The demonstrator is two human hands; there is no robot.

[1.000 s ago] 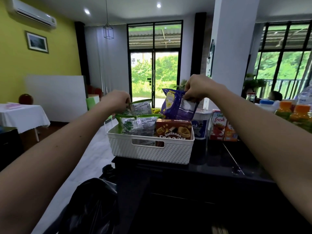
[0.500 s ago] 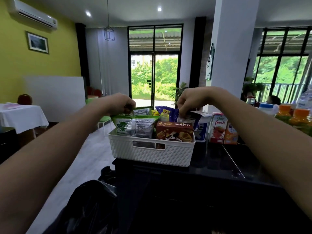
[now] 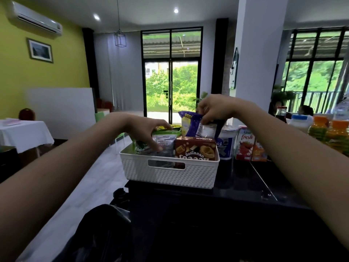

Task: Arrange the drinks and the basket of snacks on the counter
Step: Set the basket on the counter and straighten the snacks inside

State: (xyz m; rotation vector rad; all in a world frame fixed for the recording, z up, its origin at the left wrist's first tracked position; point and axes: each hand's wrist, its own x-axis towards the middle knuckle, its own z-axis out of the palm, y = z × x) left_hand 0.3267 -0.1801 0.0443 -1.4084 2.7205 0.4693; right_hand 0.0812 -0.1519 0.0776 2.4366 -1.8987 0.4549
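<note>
Pinched by right hand [image 3: 215,110]: purple snack bag [image 3: 190,127]. Pressed by left hand [image 3: 147,129], fingers straight: green snack packet [image 3: 166,138]. Risk judged: bag toppled from crowded white basket [image 3: 170,174] if released leaning.

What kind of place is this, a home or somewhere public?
Probably a small café or guesthouse dining room: a dark counter stocked with juice cartons and orange drink bottles, a white basket of snacks where the right hand pinches a purple snack bag, and a cloth-covered table across the room.
</note>
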